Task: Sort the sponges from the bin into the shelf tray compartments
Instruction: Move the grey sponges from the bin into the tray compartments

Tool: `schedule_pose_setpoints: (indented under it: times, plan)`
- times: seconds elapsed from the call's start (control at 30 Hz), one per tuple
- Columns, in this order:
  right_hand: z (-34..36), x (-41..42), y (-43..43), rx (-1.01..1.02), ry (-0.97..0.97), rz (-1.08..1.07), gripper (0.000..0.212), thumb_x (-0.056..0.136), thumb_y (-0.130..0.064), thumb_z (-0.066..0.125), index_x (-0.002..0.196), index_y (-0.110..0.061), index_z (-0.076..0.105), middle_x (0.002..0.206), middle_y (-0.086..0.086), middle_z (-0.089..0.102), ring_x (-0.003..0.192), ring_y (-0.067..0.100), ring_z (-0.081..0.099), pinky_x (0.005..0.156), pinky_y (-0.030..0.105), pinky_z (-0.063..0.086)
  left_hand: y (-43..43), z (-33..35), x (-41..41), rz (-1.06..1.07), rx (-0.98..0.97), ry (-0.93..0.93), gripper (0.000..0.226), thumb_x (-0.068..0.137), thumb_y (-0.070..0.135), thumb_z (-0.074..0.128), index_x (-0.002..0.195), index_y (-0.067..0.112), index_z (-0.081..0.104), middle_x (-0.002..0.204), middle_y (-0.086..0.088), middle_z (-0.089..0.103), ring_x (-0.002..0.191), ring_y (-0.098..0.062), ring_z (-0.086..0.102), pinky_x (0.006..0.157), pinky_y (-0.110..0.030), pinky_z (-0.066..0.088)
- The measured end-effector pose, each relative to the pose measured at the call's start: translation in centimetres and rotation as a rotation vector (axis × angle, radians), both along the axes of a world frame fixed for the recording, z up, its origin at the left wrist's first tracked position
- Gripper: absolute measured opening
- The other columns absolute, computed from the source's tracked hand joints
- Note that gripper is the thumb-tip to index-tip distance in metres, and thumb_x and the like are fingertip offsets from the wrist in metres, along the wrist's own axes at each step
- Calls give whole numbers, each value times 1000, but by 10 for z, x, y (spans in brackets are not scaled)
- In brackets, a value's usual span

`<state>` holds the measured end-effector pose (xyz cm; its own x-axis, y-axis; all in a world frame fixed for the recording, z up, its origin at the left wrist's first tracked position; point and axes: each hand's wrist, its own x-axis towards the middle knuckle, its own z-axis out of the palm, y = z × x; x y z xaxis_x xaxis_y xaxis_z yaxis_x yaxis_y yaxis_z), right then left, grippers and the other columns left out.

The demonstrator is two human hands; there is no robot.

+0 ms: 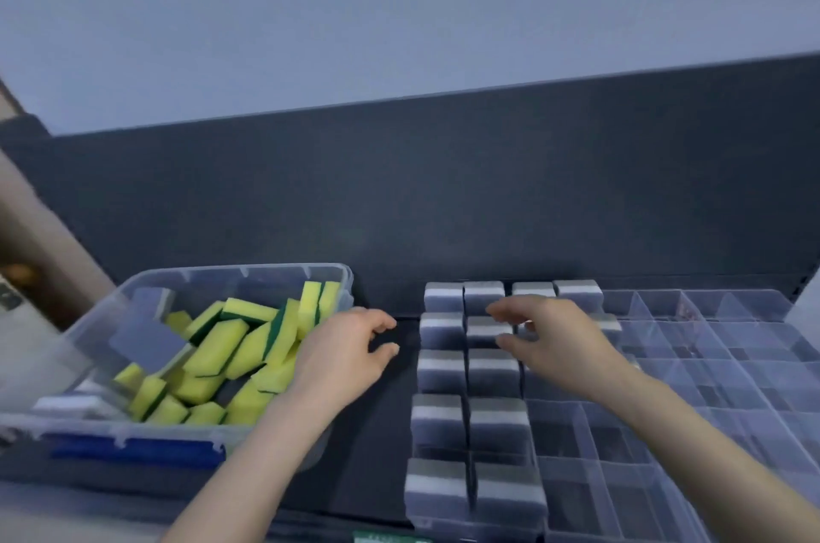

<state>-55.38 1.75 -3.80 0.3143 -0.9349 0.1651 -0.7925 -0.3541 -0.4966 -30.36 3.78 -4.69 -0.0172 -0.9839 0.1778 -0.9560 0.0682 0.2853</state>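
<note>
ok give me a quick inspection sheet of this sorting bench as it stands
surface: dark shelf
job's things: clear bin holds mostly yellow-green sponges; compartment tray has grey sponges in its left compartments, right ones empty
clutter: nothing seen
grippers: left hand open, between bin and tray; right hand over the tray's grey sponges, grip unclear
cables: nothing seen
surroundings: dark back panel, pale wall

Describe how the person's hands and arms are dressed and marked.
The left hand and right hand are bare: no gloves, no rings to be seen. The left forearm and right forearm are bare too, with no sleeve, watch or band in view. Blur hides detail.
</note>
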Motion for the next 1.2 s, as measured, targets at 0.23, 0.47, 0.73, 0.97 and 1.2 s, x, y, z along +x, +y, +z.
schedule_pose_setpoints:
  times: [0.23,0.47,0.73,0.97,1.2]
  plan:
    - [8,91,11,-32,127,40,35,89,-27,56,124,-29,56,122,-13,61,111,10,56,83,19,41,20,15,91,68,13,-197,31,88,44,57,118,35,61,116,13,63,106,-13,60,79,-29,50]
    - [15,188,20,-41,90,94,37,86,-24,61,122,-28,59,118,-13,63,106,8,59,87,22,47,37,14,193,122,16,-125,33,88,45,59,120,38,61,114,16,64,103,-7,59,73,-25,47]
    - [-2,289,24,-2,85,157,37,88,-29,60,124,-31,56,118,-17,62,107,3,56,85,16,44,47,-3,310,213,57,-48,34,87,48,59,119,39,62,112,16,68,104,-6,61,81,-29,53]
    - [-21,347,24,62,60,213,38,89,-26,60,126,-29,55,121,-14,62,109,2,56,90,17,46,32,-7,373,283,70,51,30,85,43,64,114,35,66,100,14,70,93,-6,63,79,-29,54]
    - [-20,373,1,84,65,258,41,89,-26,58,130,-31,51,120,-16,60,109,1,54,90,17,46,2,-4,392,320,93,107,41,85,38,66,125,28,61,116,6,67,102,-13,63,83,-28,50]
